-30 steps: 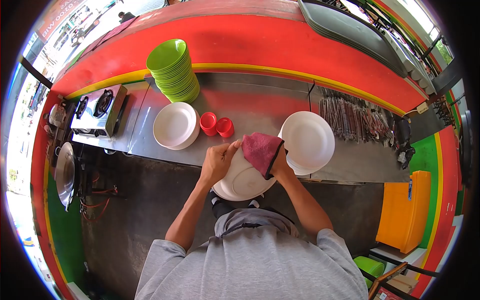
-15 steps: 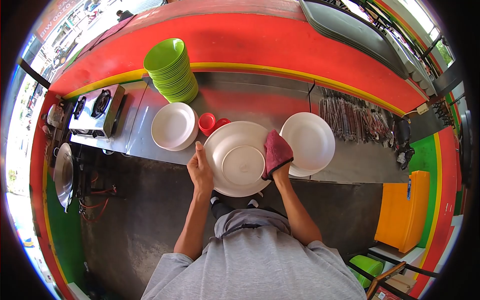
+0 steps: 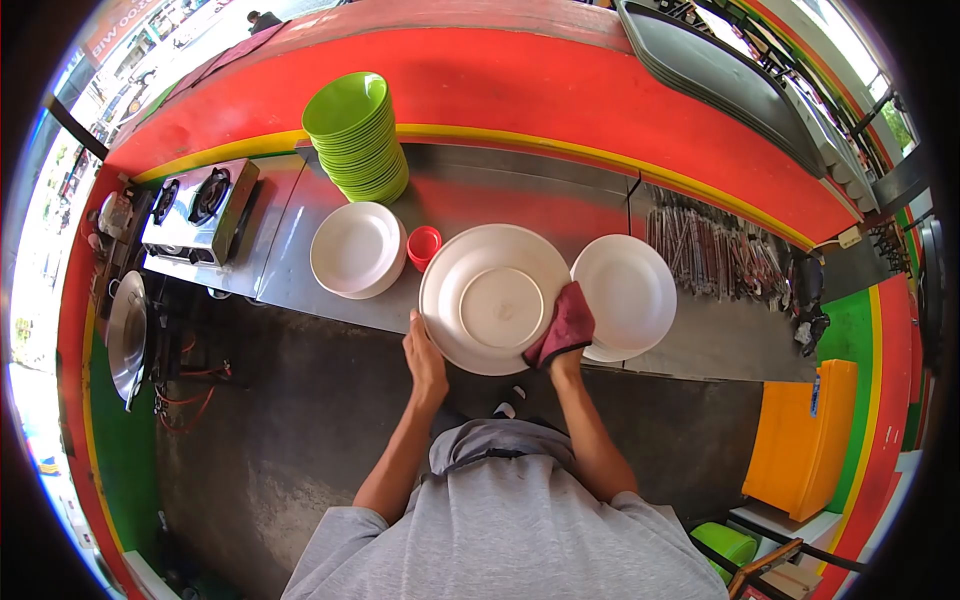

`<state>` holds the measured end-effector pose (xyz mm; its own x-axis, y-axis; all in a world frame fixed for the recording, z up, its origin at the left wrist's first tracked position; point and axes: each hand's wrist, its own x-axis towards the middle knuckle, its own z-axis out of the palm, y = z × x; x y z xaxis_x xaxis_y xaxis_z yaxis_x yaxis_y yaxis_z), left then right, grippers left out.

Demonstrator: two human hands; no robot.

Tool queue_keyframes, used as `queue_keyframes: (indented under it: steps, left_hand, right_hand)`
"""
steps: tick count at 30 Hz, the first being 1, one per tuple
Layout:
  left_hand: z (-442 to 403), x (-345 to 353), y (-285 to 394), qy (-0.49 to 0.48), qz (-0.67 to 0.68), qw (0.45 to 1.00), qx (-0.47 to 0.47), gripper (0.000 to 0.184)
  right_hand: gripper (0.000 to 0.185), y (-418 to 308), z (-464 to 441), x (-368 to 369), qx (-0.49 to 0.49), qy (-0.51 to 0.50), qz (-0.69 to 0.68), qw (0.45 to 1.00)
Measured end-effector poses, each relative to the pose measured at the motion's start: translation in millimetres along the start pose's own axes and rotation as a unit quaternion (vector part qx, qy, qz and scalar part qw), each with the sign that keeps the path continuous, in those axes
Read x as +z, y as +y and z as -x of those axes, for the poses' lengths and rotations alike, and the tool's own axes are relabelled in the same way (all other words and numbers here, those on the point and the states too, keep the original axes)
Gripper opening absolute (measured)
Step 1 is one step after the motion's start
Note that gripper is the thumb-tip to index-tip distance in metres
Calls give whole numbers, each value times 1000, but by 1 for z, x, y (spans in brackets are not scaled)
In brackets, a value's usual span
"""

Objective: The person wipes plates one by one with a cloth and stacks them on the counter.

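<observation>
A white plate [image 3: 500, 310] is held up in front of me, its underside with the round foot ring turned toward me. My left hand [image 3: 424, 358] grips its lower left edge. A maroon cloth [image 3: 568, 328] is in my right hand [image 3: 567, 362], pressed against the plate's right edge; the cloth covers most of those fingers. Behind the plate to the right stands a stack of white plates [image 3: 628, 295]. To the left are more white plates [image 3: 355, 250], with small red bowls [image 3: 424, 244] beside them.
Stacked green bowls [image 3: 358, 140] stand at the back of the metal counter [image 3: 500, 190]. A two-burner stove [image 3: 203, 210] is at the left. Wrapped cutlery [image 3: 715, 245] lies at the right. Grey trays [image 3: 720, 85] rest on the red ledge. An orange box [image 3: 800, 435] stands lower right.
The plate has moved slightly up and right and tilted. My left hand has slid lower on its edge, and the cloth has moved down along the right rim.
</observation>
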<state>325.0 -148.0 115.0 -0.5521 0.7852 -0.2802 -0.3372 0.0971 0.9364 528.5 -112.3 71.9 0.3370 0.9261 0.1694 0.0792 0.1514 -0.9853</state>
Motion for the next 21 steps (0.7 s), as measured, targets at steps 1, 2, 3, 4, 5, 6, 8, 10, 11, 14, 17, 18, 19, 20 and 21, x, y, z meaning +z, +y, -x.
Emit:
queue_keyframes:
  steps: [1,2,3,4,5,6,8,10,11,14,17,18,19,20,21]
  left_hand:
    - [-13,-14,0,-52,-36,998,-9,58]
    - [-18,-23,21,-96,-22,994,-52,57]
    - [-27,-25,32,-139,-17,990,-31,59]
    - [-30,-23,50,-181,-45,982,-16,59]
    - [-30,-19,69,-221,-73,973,0,58]
    - [-32,-14,79,-261,-119,958,20,57]
    - [-35,-5,91,-339,-208,916,61,54]
    - [-32,4,96,-349,-305,880,104,48]
    - [-27,11,97,-353,-353,857,126,45]
    - [-17,17,98,-297,-293,898,140,47]
    - [-16,12,85,-273,-251,920,126,49]
    - [-15,11,81,-264,-230,930,115,50]
    - [-14,11,78,-245,-208,940,114,50]
    - [-13,12,76,-226,-185,950,113,49]
    - [-12,11,73,-206,-162,959,112,49]
  right_hand:
    - [31,-14,-7,-7,-15,-29,41,999]
    - [33,-28,-14,-14,-33,-56,81,995]
    - [36,-43,-21,-21,-52,-82,120,988]
    - [36,-42,-31,-30,-160,-133,182,961]
    - [35,-44,-40,-32,-266,-183,240,916]
    - [34,-69,-44,-27,-233,-241,285,898]
    - [31,-88,-50,-20,-254,-299,299,870]
    - [32,-87,-52,-14,-263,-306,237,884]
    - [30,-89,-52,-10,-252,-294,244,889]
    - [24,-107,-56,2,-262,-274,321,868]
    - [22,-107,-60,3,-292,-254,406,828]
    - [24,-93,-58,1,-264,-224,366,864]
    - [26,-82,-55,-1,-235,-192,323,896]
    - [27,-74,-52,-2,-194,-164,299,920]
    - [27,-68,-47,-1,-151,-135,274,940]
